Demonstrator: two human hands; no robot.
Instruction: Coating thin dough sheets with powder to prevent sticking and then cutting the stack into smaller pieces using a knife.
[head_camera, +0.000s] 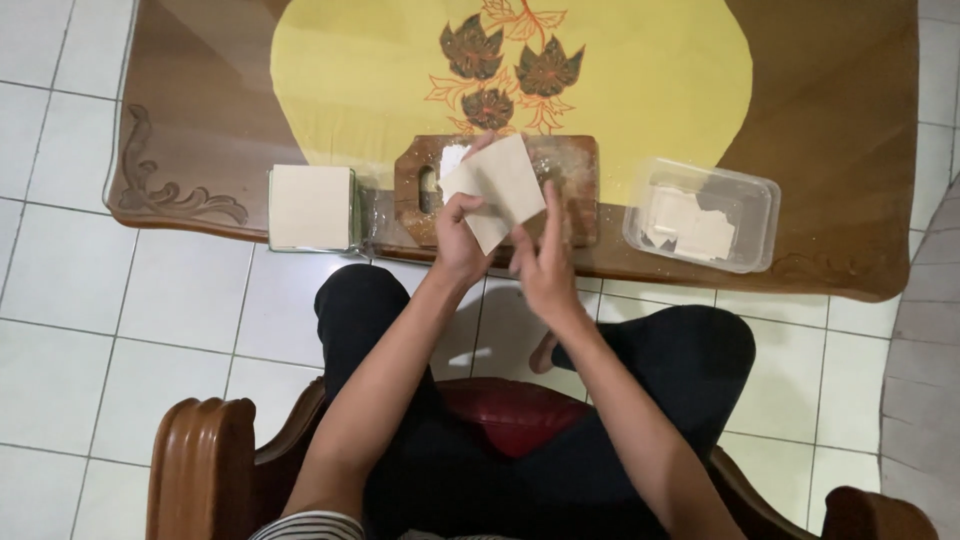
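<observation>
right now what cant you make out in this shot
Head view, the only one:
- Wooden cutting board: its middle is hidden behind the pale square sheet and both hands.
- Left hand and right hand: fingertips behind or against the sheet, so the exact grip is unclear.
- Clear plastic container: the pale pieces inside are blurred by its walls.
- Brown carved table: far side cut off by the top edge.

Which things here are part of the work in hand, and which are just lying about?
In use:
- pale square sheet, held by left hand and right hand
- wooden board beneath it
- stack of square sheets
- clear plastic container holding pale pieces

Lying about:
- yellow leaf-patterned cloth
- wooden chair
</observation>
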